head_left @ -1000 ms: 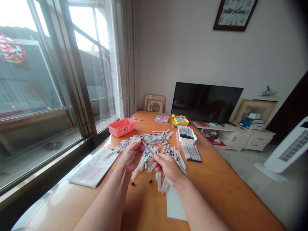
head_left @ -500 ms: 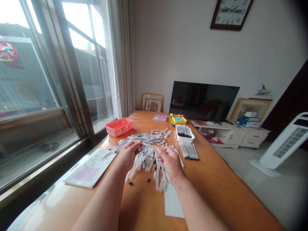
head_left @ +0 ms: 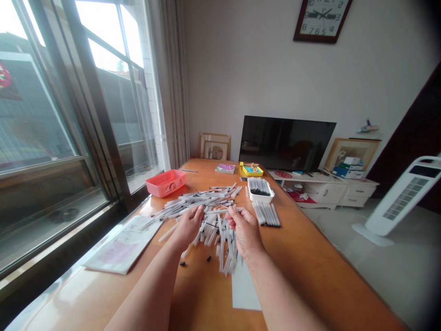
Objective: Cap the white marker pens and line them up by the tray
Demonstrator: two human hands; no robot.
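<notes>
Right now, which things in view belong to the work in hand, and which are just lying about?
Likely in use: held pen barrel, loose pen parts, black caps, white tub, lined-up pens.

Probably unrelated: colourful booklet, yellow box, television, wall clock, tower fan.

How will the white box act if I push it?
The white box may feel heavy for its size, as pens crowd it. Low and broad, it seems unlikely to tip. Tilting might spill those pens, since no lid covers them.
</notes>
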